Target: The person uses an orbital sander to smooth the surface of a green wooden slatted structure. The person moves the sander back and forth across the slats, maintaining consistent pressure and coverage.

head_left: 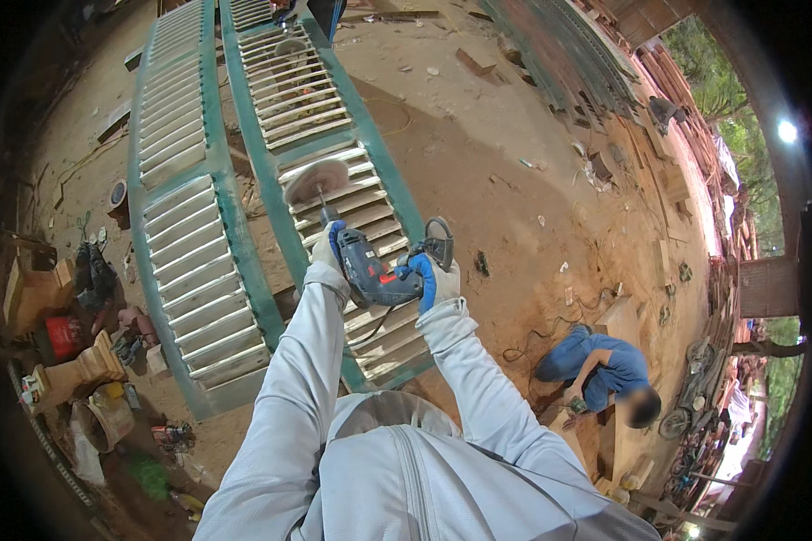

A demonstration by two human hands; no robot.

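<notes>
Both my gloved hands hold a dark blue power drill (377,272) fitted with a round sanding disc (317,181). My left hand (329,245) is closed around the drill's front end, close behind the disc. At the rear, my right hand (435,274) is wrapped round the grip, partly hiding it. The disc is over the pale slats of a green-framed louvered shutter (410,215); I cannot tell whether it touches them. A second louvered shutter (143,261) lies alongside to the left, with the same pale slats and green frame.
At lower right a person in blue (618,365) crouches by wooden beams (615,325). Timber and a red bucket (64,337) clutter the left side. A round container (119,193) stands beside the left shutter. Stacked planks (686,99) line the right edge. Scraps dot the dirt floor.
</notes>
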